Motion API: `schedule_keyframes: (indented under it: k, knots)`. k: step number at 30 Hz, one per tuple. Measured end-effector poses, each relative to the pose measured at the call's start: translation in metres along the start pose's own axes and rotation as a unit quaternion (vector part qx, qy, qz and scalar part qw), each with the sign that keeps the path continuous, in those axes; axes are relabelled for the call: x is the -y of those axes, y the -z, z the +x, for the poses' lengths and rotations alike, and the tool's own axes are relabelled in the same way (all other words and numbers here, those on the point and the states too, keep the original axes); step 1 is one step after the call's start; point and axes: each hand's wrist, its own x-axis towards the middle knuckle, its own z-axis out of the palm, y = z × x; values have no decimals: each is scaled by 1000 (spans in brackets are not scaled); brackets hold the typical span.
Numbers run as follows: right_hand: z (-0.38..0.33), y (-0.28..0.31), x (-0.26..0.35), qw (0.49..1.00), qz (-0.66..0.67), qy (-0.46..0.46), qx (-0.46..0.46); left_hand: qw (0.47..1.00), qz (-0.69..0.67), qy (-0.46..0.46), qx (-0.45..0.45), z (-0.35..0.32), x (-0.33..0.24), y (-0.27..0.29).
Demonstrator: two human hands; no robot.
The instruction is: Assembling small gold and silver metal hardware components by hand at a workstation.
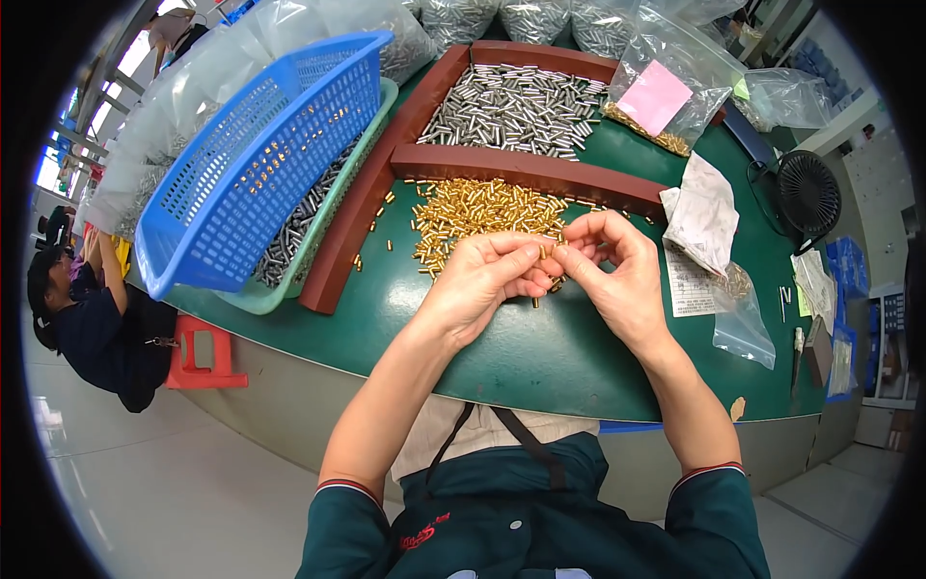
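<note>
My left hand point(482, 285) and my right hand point(619, 280) meet fingertip to fingertip just in front of a heap of small gold-coloured metal cylinders point(463, 212). Thumb and finger of each are pinched together. One gold-coloured cylinder point(542, 251) shows between the left fingertips; a few more gold pieces peek out under the fingers. What the right fingertips grip is partly hidden, but it looks like another such cylinder. Behind the heap, a brown bar point(531, 169) separates it from a spread of silver-coloured metal pins point(516, 108).
Left, a blue perforated basket point(260, 159) leans over a green basket point(299, 275) of dark pins. Bagged pins point(535, 21) line the back. Right are a zip bag point(743, 333), a cloth point(702, 217) and a black fan point(808, 193). A person point(87, 309) sits near a red stool point(227, 359).
</note>
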Motion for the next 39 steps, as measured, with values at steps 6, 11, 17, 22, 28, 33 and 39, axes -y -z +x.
schedule_keyframes:
  k: [6, 11, 17, 22, 28, 33, 39]
  knots:
    - [3, 6, 1, 998, 24, -28, 45, 1000, -13, 7, 11, 0, 0, 1]
    - [3, 9, 7, 983, 132, -100, 84, 999, -17, 28, 31, -1, -4, 2]
    - [2, 10, 7, 966, 194, -128, 114, 999, 46, -4, 12, -1, -1, 1]
    - [4, 14, 3, 958, 216, -145, 119, 999, -21, 25, 19, 0, -4, 1]
    - [5, 16, -4, 940, 265, -176, 124, 999, -40, 24, 18, 0, -4, 2]
    - [6, 16, -5, 927, 288, -205, 124, 998, -53, 21, 29, 1, -3, 5]
    - [1, 7, 0, 989, 134, -56, 29, 989, -136, 27, 60, 0, -2, 3]
